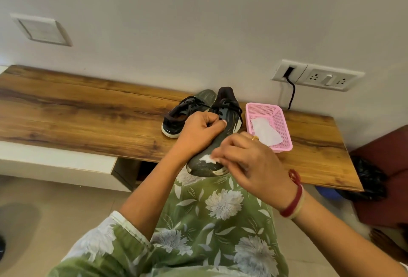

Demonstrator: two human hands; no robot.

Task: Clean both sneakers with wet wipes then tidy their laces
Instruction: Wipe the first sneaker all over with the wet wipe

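A: Wood tabletop (88,109) against a white wall (198,23). Which shoe are we on?

B: The held sneaker (229,118). Its toe pokes past the near edge twd us, heel up by its mate. Our left hand (198,131) wraps the middle, fingers curled tight round it. Our right hand (249,162) has its fingers pinched together on a wet wipe (208,158), pressed on the toe.

A: How do we do this bit well?

B: We'd keep the left grip firm so the shoe can't twist. Short strokes w/ the wipe, turned to a clean face once it greys. We'd also work round the toe rim, where scuffs seem worst.

A: Count?

B: 2 sneakers: the held one, plus the other sneaker (176,120) lying on the tabletop just beside it. 2 wipes: one in our fingers and a spare wipe (266,133) in the pink basket (284,126). 1 basket, just right of the shoes. Laces on both look loose, so we reckon that part isn't done yet.
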